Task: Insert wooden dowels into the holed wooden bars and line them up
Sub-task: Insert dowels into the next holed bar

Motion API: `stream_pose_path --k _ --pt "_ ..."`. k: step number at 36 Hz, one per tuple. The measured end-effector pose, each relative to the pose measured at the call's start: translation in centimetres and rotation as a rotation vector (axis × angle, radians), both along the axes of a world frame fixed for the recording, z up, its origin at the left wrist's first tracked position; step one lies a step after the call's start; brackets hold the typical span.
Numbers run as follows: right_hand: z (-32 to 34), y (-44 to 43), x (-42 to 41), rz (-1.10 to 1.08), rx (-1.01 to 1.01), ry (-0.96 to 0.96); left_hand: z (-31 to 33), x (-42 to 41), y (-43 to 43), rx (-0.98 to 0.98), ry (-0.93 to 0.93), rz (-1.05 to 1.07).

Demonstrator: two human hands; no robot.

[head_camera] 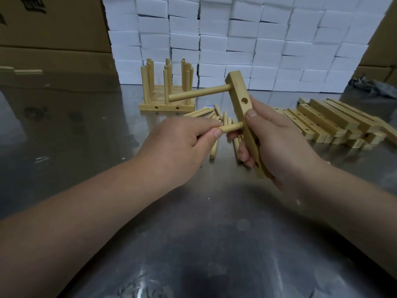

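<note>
Between the hands: the right hand (pixel 279 143) clasps a pale rectangular holed wooden bar (pixel 240 97) near-upright, and the left hand (pixel 180 145) pinches a short round wooden dowel (pixel 232 127) whose tip meets the bar just below the right thumb (pixel 251 114); seating it likely calls for a straight, square push.

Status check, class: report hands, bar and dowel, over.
Right hand grips bar. Left hand pinches dowel, tip at bar's face. Upper dowel already seated. Nothing blocking.
</note>
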State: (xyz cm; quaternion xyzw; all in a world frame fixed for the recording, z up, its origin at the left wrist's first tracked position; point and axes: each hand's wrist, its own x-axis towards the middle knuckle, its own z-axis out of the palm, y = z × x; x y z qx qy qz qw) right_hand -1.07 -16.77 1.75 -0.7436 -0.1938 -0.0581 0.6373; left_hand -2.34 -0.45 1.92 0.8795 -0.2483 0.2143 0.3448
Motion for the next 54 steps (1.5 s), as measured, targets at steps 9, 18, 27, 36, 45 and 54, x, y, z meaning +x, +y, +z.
stream_pose_path --k 9,18,27,36,45,54 --pt "-0.2 0.4 -0.3 -0.045 -0.038 0.006 -0.6 0.7 0.0 -0.306 0.34 0.003" --pt "0.7 -0.1 0.4 -0.202 0.207 0.096 0.0 2.1 0.2 -0.637 0.529 0.077" --pt "1.1 -1.2 1.6 -0.36 0.336 0.224 -1.8 1.9 -0.7 0.417 0.33 0.089" --pt "0.7 -1.1 1.9 -0.347 0.374 0.246 -1.2 1.9 0.0 0.436 0.179 0.348" --pt "0.8 -1.1 1.9 -0.305 0.457 0.263 -0.6 0.8 -0.3 0.163 0.104 0.105" --pt "0.8 -0.8 1.5 -0.299 0.346 0.169 -0.6 -0.2 -0.5 0.11 0.065 -0.002"
